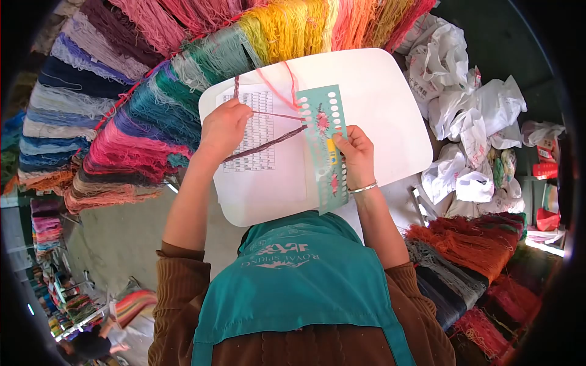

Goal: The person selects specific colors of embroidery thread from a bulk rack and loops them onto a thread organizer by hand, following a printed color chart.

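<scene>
Lengthwise, the green card point(318, 100) pointed forward, leaning slightly left. Left fingers point(243, 112) pinched thin thread point(278, 115); right fingers point(360, 139) clamped the card.

From where I stand, a white tabletop point(394, 104) with rounded corners sits above a dull grey floor point(119, 244). Yarn point(137, 122) hangs in bright, crowded rows past its far and left edges. Plastic bags point(448, 110) bunch along its right, and light point(544, 247) glares low beyond them.
</scene>
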Motion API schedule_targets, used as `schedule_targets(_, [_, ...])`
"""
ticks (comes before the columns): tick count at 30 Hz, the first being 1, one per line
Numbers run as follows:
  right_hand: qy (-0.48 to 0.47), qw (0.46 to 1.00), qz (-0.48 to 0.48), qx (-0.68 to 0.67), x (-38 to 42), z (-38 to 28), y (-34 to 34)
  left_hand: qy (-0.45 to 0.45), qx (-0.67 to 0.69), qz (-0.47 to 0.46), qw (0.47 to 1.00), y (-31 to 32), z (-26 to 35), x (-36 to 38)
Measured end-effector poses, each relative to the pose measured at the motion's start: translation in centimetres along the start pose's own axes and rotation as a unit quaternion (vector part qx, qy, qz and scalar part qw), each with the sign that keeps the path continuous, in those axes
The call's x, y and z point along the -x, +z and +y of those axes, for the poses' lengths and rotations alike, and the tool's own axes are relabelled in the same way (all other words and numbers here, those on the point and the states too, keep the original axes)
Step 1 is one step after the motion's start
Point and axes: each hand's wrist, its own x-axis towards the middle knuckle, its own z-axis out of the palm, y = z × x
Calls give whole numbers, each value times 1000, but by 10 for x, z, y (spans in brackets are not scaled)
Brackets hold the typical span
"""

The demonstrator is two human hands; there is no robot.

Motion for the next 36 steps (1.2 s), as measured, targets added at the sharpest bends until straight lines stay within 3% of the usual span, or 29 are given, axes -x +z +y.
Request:
schedule_targets(4, [-10,1000,4,22,2,3,4,-39,-24,36,998,19,9,8])
schedule_targets(6, [-17,999,-3,28,3,3,5,-4,28,55,998,27,19,8])
schedule_targets(8, [-24,999,-6,34,5,2,7,-87,264,13,961,24,41,7])
schedule_targets(9, [-24,999,-12,21,6,-1,8,-93,301,18,949,25,45,5])
schedule_targets(16, [-19,999,-28,35,7,3,8,-82,320,4,944,28,58,1])
schedule_targets(19, [-20,999,-28,27,9,1,10,-64,314,7,947,33,56,2])
schedule_targets(22, [-27,999,-34,27,7,10,5,-53,201,19,978,30,57,3])
schedule_targets(24, [-38,998,-37,20,7,14,7,-20,49,44,998,26,57,5])
schedule_targets(28, [-41,998,-34,24,10,9,10,-29,-15,73,997,28,50,8])
schedule_targets(31, [-43,998,-48,16,9,10,10,-56,38,30,997,27,52,11])
schedule_targets(32, [-42,998,-50,15,8,10,10,-106,239,-32,965,26,57,12])
schedule_targets(33, [-46,998,-41,15,7,10,11,-151,429,-91,886,25,63,13])
schedule_targets(34, [-50,998,-31,15,6,10,12,-153,476,-109,859,18,73,13])
schedule_targets(36, [-45,999,-15,17,5,-1,11,-147,433,-153,876,22,55,17])
